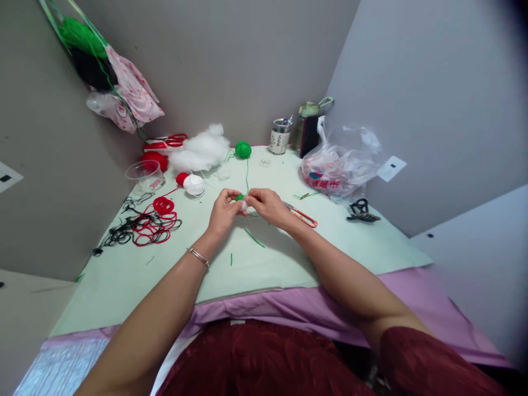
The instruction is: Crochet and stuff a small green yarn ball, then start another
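Pinching small work over the bench [346,250]
My left hand [224,212] and right hand [267,204] are clamping a green-and-white piece [240,197], perhaps yarn; handling it is calling for steady fingertips.

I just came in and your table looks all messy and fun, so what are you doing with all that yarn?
Two bare hands are working close together over the table. The left hand and the right hand both hold a small green-and-white piece in their fingertips. A green strand runs toward them from the green yarn ball. White fluffy stuffing sits behind, and the orange-handled snips lie beside the right wrist.
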### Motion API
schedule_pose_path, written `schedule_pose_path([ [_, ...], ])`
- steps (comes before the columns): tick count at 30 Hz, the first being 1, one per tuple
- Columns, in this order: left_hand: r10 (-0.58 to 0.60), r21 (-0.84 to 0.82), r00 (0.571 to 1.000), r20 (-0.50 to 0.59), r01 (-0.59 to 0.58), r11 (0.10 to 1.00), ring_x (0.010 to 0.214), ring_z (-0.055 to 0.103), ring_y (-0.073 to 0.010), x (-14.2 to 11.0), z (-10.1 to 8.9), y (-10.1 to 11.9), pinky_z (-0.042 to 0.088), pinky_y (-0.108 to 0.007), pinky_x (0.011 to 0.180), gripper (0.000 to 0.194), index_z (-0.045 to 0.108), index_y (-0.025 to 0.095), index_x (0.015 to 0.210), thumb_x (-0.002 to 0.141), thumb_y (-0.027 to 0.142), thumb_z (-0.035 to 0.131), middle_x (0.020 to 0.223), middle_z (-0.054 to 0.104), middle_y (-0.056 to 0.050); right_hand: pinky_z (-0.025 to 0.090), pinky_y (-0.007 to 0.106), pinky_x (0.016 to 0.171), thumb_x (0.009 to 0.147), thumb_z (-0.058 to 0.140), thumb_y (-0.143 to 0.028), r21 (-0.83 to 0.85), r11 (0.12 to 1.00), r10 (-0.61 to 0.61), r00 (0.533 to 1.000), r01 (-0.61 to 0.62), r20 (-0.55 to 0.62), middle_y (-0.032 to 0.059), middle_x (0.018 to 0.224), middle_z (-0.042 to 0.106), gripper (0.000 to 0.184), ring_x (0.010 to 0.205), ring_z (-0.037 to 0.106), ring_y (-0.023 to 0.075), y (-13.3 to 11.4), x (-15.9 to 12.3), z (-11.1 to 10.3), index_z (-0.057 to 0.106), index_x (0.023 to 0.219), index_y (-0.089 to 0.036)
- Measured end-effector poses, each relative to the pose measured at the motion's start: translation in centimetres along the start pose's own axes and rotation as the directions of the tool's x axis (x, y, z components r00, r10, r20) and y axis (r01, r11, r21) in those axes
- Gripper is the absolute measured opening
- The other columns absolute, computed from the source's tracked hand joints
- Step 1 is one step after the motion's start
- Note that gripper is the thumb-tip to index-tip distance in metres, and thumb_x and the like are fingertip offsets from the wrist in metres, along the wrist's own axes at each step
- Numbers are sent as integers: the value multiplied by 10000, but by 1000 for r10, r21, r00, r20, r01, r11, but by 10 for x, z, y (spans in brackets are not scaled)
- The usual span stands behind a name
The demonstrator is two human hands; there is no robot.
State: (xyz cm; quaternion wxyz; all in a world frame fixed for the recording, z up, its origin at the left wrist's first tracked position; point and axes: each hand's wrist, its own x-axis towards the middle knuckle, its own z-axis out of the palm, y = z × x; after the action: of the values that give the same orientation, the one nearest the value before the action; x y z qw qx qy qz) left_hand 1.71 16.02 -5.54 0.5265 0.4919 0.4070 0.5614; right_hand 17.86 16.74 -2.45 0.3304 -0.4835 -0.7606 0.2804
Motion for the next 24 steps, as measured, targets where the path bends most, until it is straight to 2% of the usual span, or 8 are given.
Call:
schedule_pose_path([
  [3, 20, 15, 999, -44, -19, 1000, 502, 602, -93, 1, 0, -2, 551, -251, 555, 246, 566, 200, 932, 768, 206, 748, 743, 634, 56, 271, 281, 648, 889, 542, -335, 7, 1000, -25, 999, 25, 27, -48, 628, 504, 221, 639, 407, 127, -5, -3, 0, 561, 711, -206],
  [7, 26, -3, 999, -34, -27, 1000, 506, 620, -112, -1, 1, 0, 574, -276, 578, 210, 548, 200, 908, 796, 238, 722, 680, 635, 55, 256, 276, 613, 858, 579, -369, 41, 999, -6, 1000, 5, 24, -57, 599, 484, 232, 606, 381, 117, -4, -1, 2, 574, 696, -203],
  [10, 34, -24, 999, 6, -34, 999, 576, 672, -123, -5, 2, 5, 611, -301, 652, 229, 558, 193, 942, 815, 275, 730, 733, 661, 39, 240, 276, 593, 833, 596, -369, 58, 998, 37, 999, -36, -19, -62, 578, 462, 231, 596, 367, 114, 2, 2, 4, 559, 675, -205],
  [13, 40, -37, 998, 53, -38, 999, 657, 717, -127, -7, 2, 9, 639, -332, 738, 335, 561, 187, 980, 804, 343, 799, 861, 689, 10, 235, 278, 587, 829, 587, -365, 66, 995, 75, 995, -70, -71, -59, 573, 452, 238, 599, 362, 116, 6, 5, 3, 528, 658, -210],
  [17, 33, -32, 996, 78, -30, 999, 667, 722, -127, -5, 1, 8, 653, -352, 752, 448, 540, 190, 962, 744, 376, 884, 873, 678, 13, 253, 277, 593, 845, 561, -379, 75, 996, 59, 997, -54, -55, -55, 581, 452, 247, 607, 370, 123, 4, 4, -1, 523, 666, -213],
  [21, 36, -20, 999, 5, -36, 999, 569, 663, -98, -1, 0, 2, 633, -307, 639, 384, 519, 201, 920, 751, 316, 844, 807, 648, 51, 294, 276, 636, 857, 526, -334, 72, 997, -18, 999, 16, 27, -45, 622, 506, 191, 642, 418, 134, -5, -2, -6, 579, 727, -204],
  [24, 36, -10, 997, -62, -37, 999, 494, 603, -81, 1, 0, -2, 584, -265, 553, 331, 508, 208, 894, 751, 253, 803, 731, 612, 79, 301, 276, 659, 840, 571, -334, 62, 997, -51, 997, 48, 54, -47, 643, 534, 157, 649, 426, 132, -9, -5, -4, 579, 749, -207],
])
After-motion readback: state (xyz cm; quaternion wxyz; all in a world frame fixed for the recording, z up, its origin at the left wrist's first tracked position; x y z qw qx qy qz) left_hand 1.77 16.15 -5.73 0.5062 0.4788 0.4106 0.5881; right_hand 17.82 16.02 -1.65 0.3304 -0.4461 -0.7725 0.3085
